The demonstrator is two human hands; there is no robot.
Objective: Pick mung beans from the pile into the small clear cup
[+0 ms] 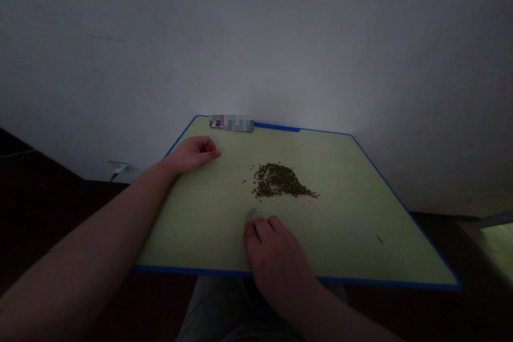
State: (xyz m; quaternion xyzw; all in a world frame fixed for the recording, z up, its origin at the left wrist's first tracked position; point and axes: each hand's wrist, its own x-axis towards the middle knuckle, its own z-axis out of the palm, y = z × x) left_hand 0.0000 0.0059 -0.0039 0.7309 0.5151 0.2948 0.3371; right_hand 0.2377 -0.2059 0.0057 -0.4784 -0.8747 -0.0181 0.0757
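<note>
My right hand is near the front edge of the table, its fingers closed on a clear thing with a curved rim. Most of that thing is hidden under the fingers, so its kind cannot be made out. Just beyond it lies a loose heap of small green beans, like mung beans, with pale grains among and beside them. My left hand rests on the left side of the table, left of the heap. Its fingers are curled in, with the thumb along them, and nothing shows in them.
The pale yellow-green table has a blue edge and stands against a grey wall. At its far edge lies a blurred flat item. A thin brown sliver lies at the right. A plug with a cable is low on the wall.
</note>
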